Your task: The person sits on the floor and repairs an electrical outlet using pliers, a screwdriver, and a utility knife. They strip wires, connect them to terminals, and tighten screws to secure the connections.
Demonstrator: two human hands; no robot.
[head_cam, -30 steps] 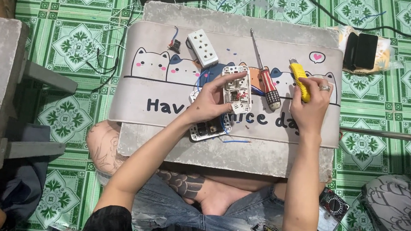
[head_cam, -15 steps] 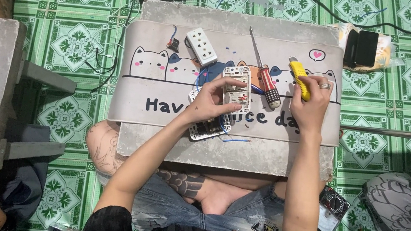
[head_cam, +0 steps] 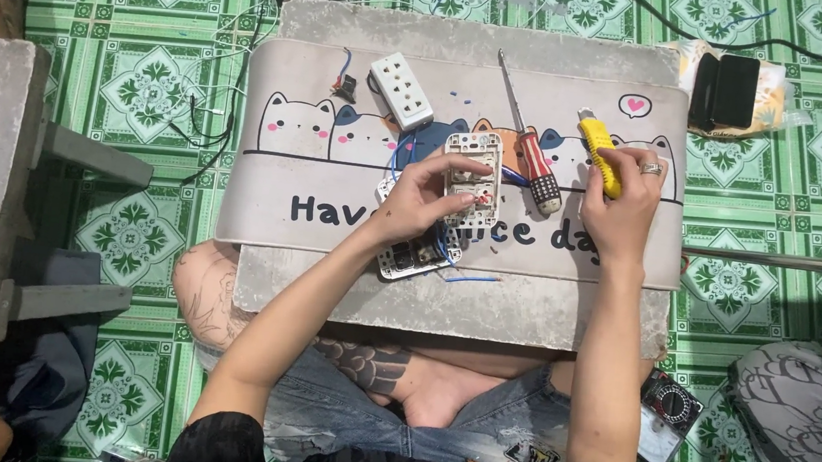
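Left hand [head_cam: 422,194] pinches a white switch module [head_cam: 471,179] above the cat-print mat [head_cam: 313,202], blue wires trailing. Right hand [head_cam: 622,206] is closed around a yellow utility knife [head_cam: 600,152]. A red-handled screwdriver [head_cam: 531,150] lies between them; white socket [head_cam: 401,89] sits farther up the mat.

Black short sleeves end above both elbows, and the faded blue jeans carry sewn patches at the knee. A silver ring [head_cam: 650,169] circles a finger of the right hand [head_cam: 622,206]. Tattoos cover the bare shin.
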